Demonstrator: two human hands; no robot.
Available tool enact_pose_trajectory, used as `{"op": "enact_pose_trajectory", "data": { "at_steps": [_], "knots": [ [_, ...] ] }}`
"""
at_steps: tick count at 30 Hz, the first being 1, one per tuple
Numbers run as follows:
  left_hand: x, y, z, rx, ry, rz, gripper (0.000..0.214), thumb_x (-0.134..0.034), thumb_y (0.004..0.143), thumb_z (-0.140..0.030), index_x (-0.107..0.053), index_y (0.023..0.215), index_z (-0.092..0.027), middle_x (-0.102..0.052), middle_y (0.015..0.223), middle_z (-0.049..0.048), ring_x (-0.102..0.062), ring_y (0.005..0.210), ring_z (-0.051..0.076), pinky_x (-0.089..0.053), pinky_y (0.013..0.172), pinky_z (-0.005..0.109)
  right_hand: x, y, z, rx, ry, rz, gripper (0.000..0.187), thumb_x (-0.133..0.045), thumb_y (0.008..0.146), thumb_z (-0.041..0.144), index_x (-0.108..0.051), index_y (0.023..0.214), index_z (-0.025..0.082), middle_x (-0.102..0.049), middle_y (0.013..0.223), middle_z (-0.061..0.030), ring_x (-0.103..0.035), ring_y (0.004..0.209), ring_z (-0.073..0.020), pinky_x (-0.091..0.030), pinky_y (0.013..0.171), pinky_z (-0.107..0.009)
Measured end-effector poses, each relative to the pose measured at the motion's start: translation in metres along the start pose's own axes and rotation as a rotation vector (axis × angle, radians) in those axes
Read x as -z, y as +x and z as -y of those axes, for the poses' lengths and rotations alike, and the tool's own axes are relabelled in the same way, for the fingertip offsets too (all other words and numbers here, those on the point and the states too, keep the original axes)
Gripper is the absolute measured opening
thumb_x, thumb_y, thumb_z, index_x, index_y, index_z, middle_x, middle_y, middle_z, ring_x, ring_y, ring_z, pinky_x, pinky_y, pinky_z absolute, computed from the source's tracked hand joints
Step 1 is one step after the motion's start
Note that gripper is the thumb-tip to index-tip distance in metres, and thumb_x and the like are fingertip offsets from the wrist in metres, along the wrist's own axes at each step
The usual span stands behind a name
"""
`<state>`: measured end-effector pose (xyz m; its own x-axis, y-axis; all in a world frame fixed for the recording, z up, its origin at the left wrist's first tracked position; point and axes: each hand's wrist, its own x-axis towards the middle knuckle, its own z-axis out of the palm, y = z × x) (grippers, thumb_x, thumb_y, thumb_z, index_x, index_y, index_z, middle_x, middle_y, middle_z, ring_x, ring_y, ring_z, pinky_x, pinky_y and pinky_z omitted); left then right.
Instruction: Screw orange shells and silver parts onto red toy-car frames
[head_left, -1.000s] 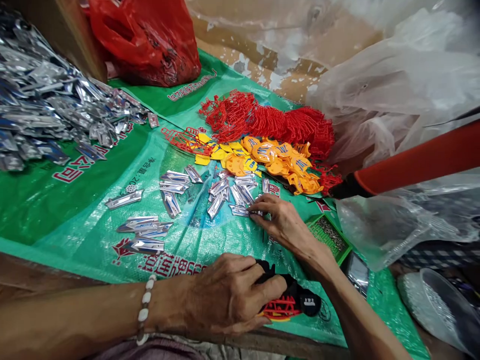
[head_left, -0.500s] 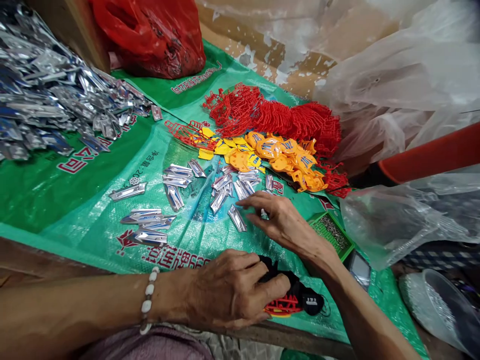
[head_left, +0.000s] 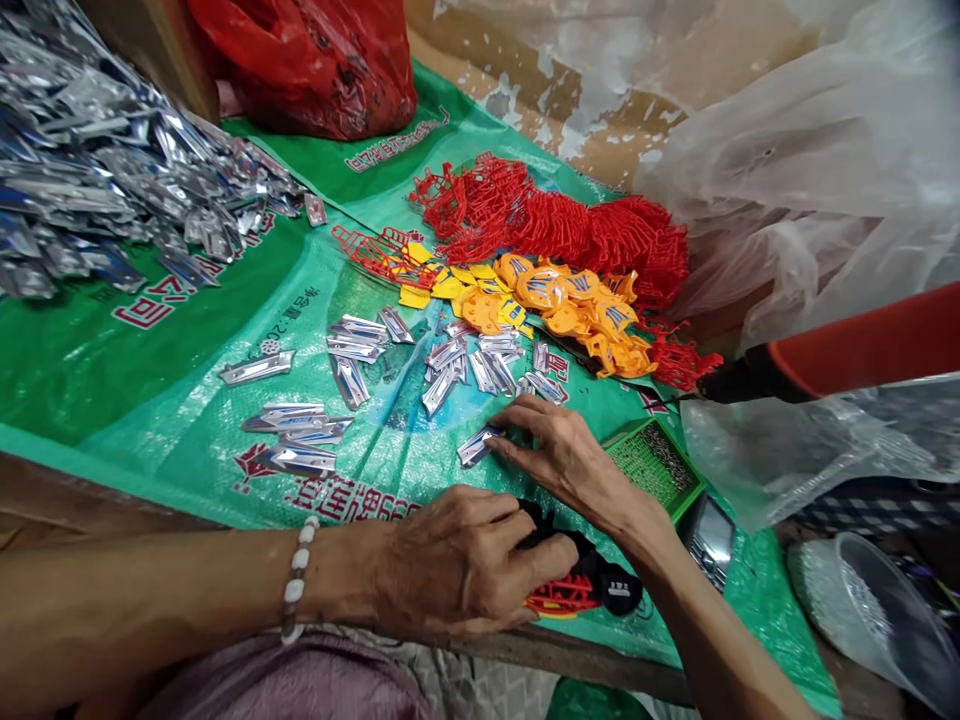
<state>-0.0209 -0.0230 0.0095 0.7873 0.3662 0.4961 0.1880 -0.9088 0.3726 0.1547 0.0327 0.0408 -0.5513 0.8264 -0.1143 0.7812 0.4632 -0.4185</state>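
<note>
My left hand (head_left: 457, 565) grips a black and red toy part (head_left: 581, 590) at the near edge of the green woven sheet (head_left: 150, 400). My right hand (head_left: 559, 455) lies just beyond it, fingertips pinching one silver foil piece (head_left: 478, 446) against the sheet. More silver foil pieces (head_left: 465, 360) lie scattered ahead of that hand. Yellow-orange plastic pieces (head_left: 555, 305) and red plastic frames (head_left: 555, 225) are heaped behind them.
A large heap of silver foil pieces (head_left: 97, 180) fills the far left. A red plastic bag (head_left: 315, 60) sits at the back. Clear plastic bags (head_left: 810, 200) and a red-handled tool (head_left: 847, 350) crowd the right. A small green tray (head_left: 656, 465) of tiny parts lies by my right wrist.
My right hand has drawn one silver foil piece from the scattered group toward me, and now pinches it close to my left hand. My left hand keeps its grip on the toy part.
</note>
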Motion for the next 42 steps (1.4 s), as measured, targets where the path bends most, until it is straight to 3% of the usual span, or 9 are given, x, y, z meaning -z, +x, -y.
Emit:
{"op": "enact_pose_trajectory", "data": {
  "at_steps": [8, 12, 17, 23, 27, 30, 35, 38, 42],
  "knots": [
    [-0.002, 0.002, -0.001, 0.018, -0.017, 0.017, 0.021, -0.052, 0.096, -0.025, -0.056, 0.110, -0.010, -0.067, 0.083, 0.0047, -0.063, 0.072, 0.020, -0.053, 0.061, 0.034, 0.004, -0.019, -0.003, 0.087, 0.066, -0.124, 0.018, -0.056, 0.094, 0.022, -0.067, 0.107, 0.016, -0.069, 0.101, -0.0088, -0.066, 0.092, -0.0192, -0.054, 0.080, -0.034],
    [-0.001, 0.002, -0.002, 0.020, -0.018, 0.032, 0.024, -0.054, 0.095, -0.025, -0.056, 0.112, -0.009, -0.068, 0.088, 0.0060, -0.064, 0.074, 0.021, -0.053, 0.062, 0.034, -0.001, -0.013, -0.003, 0.125, 0.059, -0.048, 0.026, -0.060, 0.091, 0.020, -0.064, 0.116, 0.016, -0.065, 0.106, -0.0093, -0.064, 0.098, -0.0205, -0.054, 0.083, -0.036],
    [-0.003, 0.000, 0.000, 0.013, -0.031, 0.032, 0.027, -0.059, 0.093, -0.027, -0.056, 0.113, -0.009, -0.068, 0.090, 0.0061, -0.064, 0.076, 0.020, -0.053, 0.065, 0.034, -0.006, -0.007, -0.003, 0.103, 0.057, 0.033, 0.010, -0.058, 0.092, 0.018, -0.064, 0.099, 0.015, -0.060, 0.101, -0.0075, -0.060, 0.090, -0.0179, -0.052, 0.078, -0.034],
    [0.004, -0.001, 0.002, 0.081, -0.082, 0.028, 0.032, -0.065, 0.090, -0.031, -0.057, 0.114, -0.010, -0.069, 0.094, 0.0070, -0.067, 0.084, 0.021, -0.055, 0.072, 0.031, -0.008, -0.012, -0.007, 0.076, 0.064, 0.050, 0.019, -0.048, 0.098, 0.029, -0.061, 0.101, 0.014, -0.061, 0.100, -0.0082, -0.059, 0.090, -0.0176, -0.049, 0.079, -0.033],
    [0.004, -0.002, 0.005, 0.090, -0.093, -0.062, 0.033, -0.067, 0.090, -0.033, -0.060, 0.112, -0.009, -0.070, 0.082, 0.0056, -0.068, 0.071, 0.020, -0.056, 0.066, 0.030, -0.008, -0.009, -0.007, 0.056, 0.078, 0.065, 0.021, -0.050, 0.098, 0.030, -0.066, 0.099, 0.016, -0.064, 0.096, -0.0068, -0.060, 0.084, -0.0163, -0.046, 0.075, -0.031],
    [-0.001, -0.004, 0.011, 0.121, -0.178, -0.126, 0.038, -0.069, 0.089, -0.037, -0.061, 0.114, -0.011, -0.073, 0.089, 0.0079, -0.071, 0.079, 0.022, -0.058, 0.070, 0.031, -0.001, -0.008, -0.008, 0.022, 0.121, 0.016, 0.019, -0.055, 0.095, 0.030, -0.068, 0.099, 0.016, -0.068, 0.093, -0.0063, -0.062, 0.084, -0.0160, -0.047, 0.075, -0.030],
    [-0.004, -0.005, 0.023, 0.218, -0.289, -0.145, 0.047, -0.070, 0.087, -0.043, -0.060, 0.119, -0.010, -0.075, 0.099, 0.0112, -0.073, 0.084, 0.022, -0.058, 0.074, 0.031, 0.035, -0.038, -0.008, -0.180, 0.284, -0.200, 0.024, -0.065, 0.088, 0.037, -0.072, 0.095, 0.016, -0.069, 0.085, -0.0054, -0.063, 0.076, -0.0162, -0.049, 0.067, -0.028],
    [-0.001, -0.002, 0.029, 0.243, -0.332, -0.117, 0.047, -0.072, 0.086, -0.042, -0.059, 0.118, -0.011, -0.075, 0.097, 0.0092, -0.073, 0.083, 0.021, -0.058, 0.074, 0.030, 0.054, -0.068, -0.001, -0.318, 0.492, -0.222, 0.028, -0.073, 0.079, 0.044, -0.076, 0.091, 0.019, -0.068, 0.076, -0.0036, -0.061, 0.066, -0.0157, -0.047, 0.054, -0.027],
    [0.001, 0.001, 0.031, 0.223, -0.347, -0.079, 0.046, -0.075, 0.084, -0.040, -0.059, 0.117, -0.011, -0.075, 0.100, 0.0094, -0.073, 0.085, 0.021, -0.057, 0.076, 0.029, 0.055, -0.093, 0.011, -0.160, 0.442, -0.107, 0.020, -0.069, 0.084, 0.040, -0.078, 0.092, 0.024, -0.067, 0.074, -0.0037, -0.061, 0.064, -0.0144, -0.048, 0.052, -0.025]
  ]
}}
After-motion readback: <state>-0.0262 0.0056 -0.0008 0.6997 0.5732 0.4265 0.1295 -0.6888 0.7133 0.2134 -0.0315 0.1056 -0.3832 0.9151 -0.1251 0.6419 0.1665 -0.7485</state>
